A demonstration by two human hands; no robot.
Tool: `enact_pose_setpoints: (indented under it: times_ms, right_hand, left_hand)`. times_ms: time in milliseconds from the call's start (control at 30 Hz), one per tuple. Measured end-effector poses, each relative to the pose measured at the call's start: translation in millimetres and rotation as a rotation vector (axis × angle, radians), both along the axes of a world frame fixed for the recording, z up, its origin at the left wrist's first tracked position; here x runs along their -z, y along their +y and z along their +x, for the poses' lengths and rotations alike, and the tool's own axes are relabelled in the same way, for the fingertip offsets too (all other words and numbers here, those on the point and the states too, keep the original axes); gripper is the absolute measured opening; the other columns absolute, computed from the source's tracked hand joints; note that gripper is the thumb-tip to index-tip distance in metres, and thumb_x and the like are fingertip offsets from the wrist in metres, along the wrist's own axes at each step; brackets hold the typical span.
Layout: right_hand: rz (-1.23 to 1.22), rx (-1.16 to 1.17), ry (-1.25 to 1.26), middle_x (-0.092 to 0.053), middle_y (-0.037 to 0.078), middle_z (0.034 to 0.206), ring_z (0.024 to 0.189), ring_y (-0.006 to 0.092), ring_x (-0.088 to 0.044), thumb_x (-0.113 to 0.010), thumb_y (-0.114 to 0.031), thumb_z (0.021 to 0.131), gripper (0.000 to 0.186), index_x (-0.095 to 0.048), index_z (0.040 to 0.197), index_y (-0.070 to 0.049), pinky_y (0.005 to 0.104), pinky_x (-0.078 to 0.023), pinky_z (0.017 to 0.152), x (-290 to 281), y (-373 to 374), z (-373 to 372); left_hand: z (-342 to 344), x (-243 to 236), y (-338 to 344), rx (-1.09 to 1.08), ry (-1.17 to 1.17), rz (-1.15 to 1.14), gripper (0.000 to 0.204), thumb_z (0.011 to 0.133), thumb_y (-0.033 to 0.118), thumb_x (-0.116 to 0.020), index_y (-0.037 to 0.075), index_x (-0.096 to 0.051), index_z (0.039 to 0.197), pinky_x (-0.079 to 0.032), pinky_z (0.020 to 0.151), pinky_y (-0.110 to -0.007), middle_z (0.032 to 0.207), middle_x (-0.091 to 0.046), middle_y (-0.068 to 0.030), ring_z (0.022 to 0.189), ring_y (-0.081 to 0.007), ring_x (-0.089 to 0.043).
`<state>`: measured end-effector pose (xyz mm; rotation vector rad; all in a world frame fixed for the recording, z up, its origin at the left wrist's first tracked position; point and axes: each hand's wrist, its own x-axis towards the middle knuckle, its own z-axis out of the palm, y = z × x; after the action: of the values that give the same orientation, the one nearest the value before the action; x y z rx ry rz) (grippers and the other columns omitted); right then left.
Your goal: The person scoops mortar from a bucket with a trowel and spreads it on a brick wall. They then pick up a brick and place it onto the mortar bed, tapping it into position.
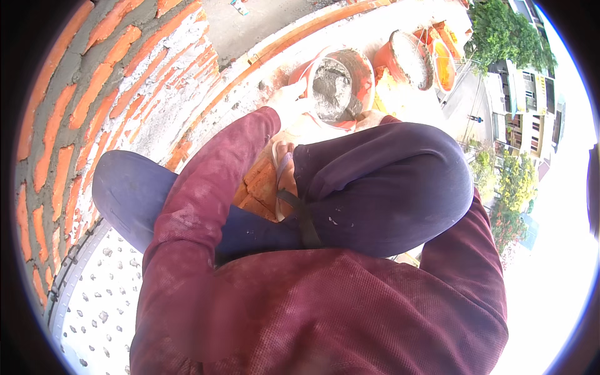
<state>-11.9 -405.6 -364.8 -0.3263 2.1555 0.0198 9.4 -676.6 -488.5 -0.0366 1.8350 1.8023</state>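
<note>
A red-orange bucket (364, 72) stands in front of me, tilted toward me, with wet grey mortar (331, 87) inside. At its left rim is my left hand (289, 102), closed on the edge and washed out by bright light. My right hand (371, 119) is at the near right side of the bucket, partly hidden behind my raised knee. It is closed around what looks like a trowel (355, 107), whose mortar-coated end reaches into the bucket. My sandalled foot (287, 178) rests on orange bricks (259, 184) just below the bucket.
A second red bucket (390, 56) holding grey material stands farther right, beside an orange container (444, 65) and loose bricks (450, 37). A brick wall (94, 106) with grey mortar joints rises on the left. Beyond the right edge, a street (459, 103), trees and buildings lie below.
</note>
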Motion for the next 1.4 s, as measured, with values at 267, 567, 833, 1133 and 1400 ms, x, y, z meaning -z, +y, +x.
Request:
enact_pose_setpoints:
  times_ms: [267, 567, 833, 1133, 1400]
  right_hand:
    - [-0.054, 0.074, 0.142, -0.074, 0.017, 0.100, 0.093, 0.0353, -0.072, -0.060, -0.025, 0.092, 0.030, -0.073, 0.111, -0.007, 0.0414, -0.056, 0.079, -10, -3, 26]
    - [0.059, 0.147, 0.508, -0.074, 0.018, 0.102, 0.092, 0.0360, -0.072, -0.055, -0.027, 0.097, 0.032, -0.072, 0.116, -0.007, 0.0412, -0.057, 0.077, 13, 4, -44]
    - [0.276, -0.044, 0.070, -0.070, 0.012, 0.123, 0.108, 0.0285, -0.070, -0.060, -0.020, 0.095, 0.038, -0.068, 0.131, -0.010, 0.0424, -0.058, 0.083, 128, 19, -63]
    - [0.049, -0.012, 0.051, -0.072, 0.014, 0.105, 0.090, 0.0307, -0.072, -0.055, -0.019, 0.098, 0.042, -0.060, 0.138, -0.008, 0.0428, -0.059, 0.074, 105, -7, -26]
    - [0.160, -0.166, 0.309, -0.074, 0.015, 0.089, 0.074, 0.0327, -0.073, -0.052, -0.018, 0.100, 0.045, -0.053, 0.144, -0.006, 0.0431, -0.059, 0.066, -33, -31, -10]
  left_hand:
    - [-10, -35, -3, 0.027, 0.008, -0.003, 0.045, 0.093, 0.015, -0.069, 0.006, -0.054, 0.134, -0.055, 0.085, -0.036, 0.113, -0.067, -0.0139, 0.101, -0.0216, -0.065]
    - [-5, 33, -25, -0.036, 0.029, 0.068, 0.056, 0.093, 0.010, -0.066, -0.001, -0.049, 0.145, -0.053, 0.083, -0.032, 0.105, -0.068, -0.0107, 0.092, -0.0177, -0.063]
    - [-1, 18, 3, 0.097, 0.219, -0.094, 0.045, 0.098, 0.007, -0.061, -0.001, -0.051, 0.142, -0.052, 0.078, -0.032, 0.099, -0.068, -0.0114, 0.086, -0.0163, -0.063]
    - [4, 46, -17, 0.038, 0.150, 0.012, 0.041, 0.099, 0.007, -0.062, 0.000, -0.053, 0.138, -0.052, 0.072, -0.028, 0.104, -0.066, -0.0064, 0.084, -0.0130, -0.061]
    - [-8, 9, -22, 0.063, 0.107, -0.036, 0.055, 0.098, 0.009, -0.062, 0.000, -0.045, 0.150, -0.050, 0.074, -0.027, 0.105, -0.063, -0.0046, 0.087, -0.0127, -0.059]
